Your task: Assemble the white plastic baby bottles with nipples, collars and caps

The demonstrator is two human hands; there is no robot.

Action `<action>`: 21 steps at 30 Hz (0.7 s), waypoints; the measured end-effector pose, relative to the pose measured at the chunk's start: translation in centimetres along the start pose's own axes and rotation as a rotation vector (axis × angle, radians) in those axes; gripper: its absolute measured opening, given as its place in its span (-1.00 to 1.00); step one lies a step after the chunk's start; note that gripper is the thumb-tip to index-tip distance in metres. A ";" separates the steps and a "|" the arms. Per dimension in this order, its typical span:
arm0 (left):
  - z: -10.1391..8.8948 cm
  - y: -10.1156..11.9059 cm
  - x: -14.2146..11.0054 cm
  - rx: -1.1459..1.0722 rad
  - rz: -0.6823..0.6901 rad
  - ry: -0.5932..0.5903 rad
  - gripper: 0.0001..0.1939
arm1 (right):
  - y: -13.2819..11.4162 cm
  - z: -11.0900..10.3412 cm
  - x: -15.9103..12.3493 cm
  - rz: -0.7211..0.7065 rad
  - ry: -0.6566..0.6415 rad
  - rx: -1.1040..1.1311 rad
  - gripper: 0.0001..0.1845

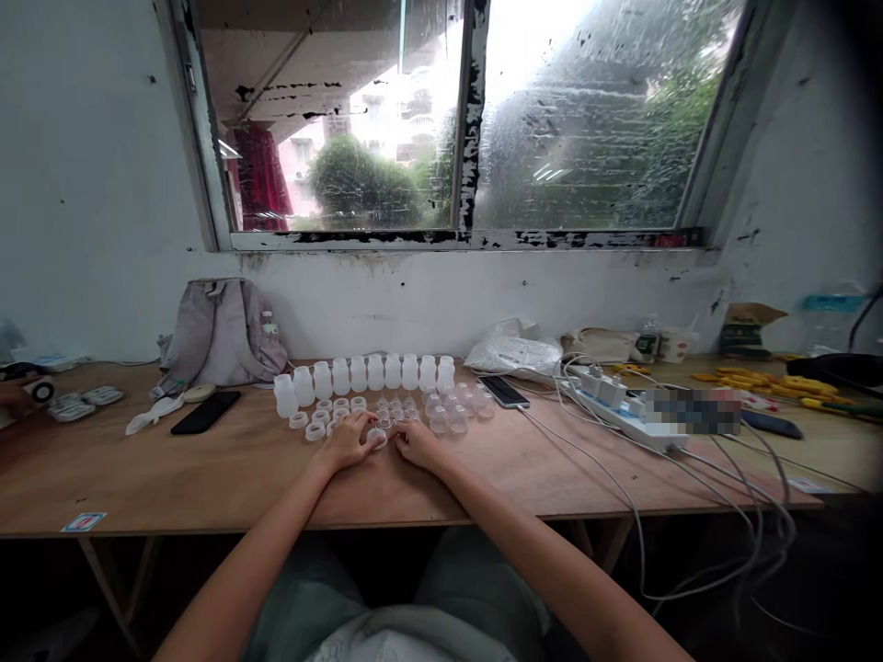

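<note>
My left hand [353, 441] rests on the table with its fingers closed round a small whitish bottle collar ring [377, 436]. Just to the right of the ring is my right hand [416, 444], its fingers curled together and pointing at it; anything inside them is too small to make out. Beyond the hands stand clear silicone bottle nipples [395, 405]. Several white collar rings [315, 430] lie to the left of them, and clear dome caps [457, 420] to the right. A row of frosted white baby bottles [357, 374], open at the neck, lines the back.
A black phone [205, 413] and a white spoon-shaped item [153, 414] lie left, before a grey backpack [222, 336]. Right are a cabled phone [505, 392], a plastic bag [514, 348], a power strip [621, 414] with trailing cables and yellow tools [759, 380]. Another person's hand [14, 400] shows far left.
</note>
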State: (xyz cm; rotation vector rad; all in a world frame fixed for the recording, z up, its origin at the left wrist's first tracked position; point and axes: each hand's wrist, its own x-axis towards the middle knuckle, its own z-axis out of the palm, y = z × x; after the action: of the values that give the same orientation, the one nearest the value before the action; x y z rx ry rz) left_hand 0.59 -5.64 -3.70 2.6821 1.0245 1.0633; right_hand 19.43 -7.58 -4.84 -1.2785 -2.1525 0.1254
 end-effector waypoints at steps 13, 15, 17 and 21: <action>2.2 0.7 2.9 -0.392 -0.183 0.141 -0.90 | 0.6 0.4 0.4 -0.005 0.191 0.093 -0.66; 3.0 1.2 3.4 -0.486 -0.223 0.135 -0.90 | 0.6 0.3 0.5 0.003 0.233 0.109 -0.81; 3.6 1.5 3.5 -0.581 -0.266 0.128 -0.88 | 0.7 0.4 0.6 0.017 0.273 0.119 -0.90; 3.8 1.6 3.2 -0.748 -0.364 0.121 -0.82 | 0.8 0.5 0.8 0.052 0.326 0.145 -0.92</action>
State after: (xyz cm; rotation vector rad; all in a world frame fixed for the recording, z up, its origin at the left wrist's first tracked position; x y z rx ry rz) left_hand 5.60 -4.36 -4.23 1.7878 0.8521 1.2227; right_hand 19.50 -6.41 -5.21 -1.1825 -1.8014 0.0861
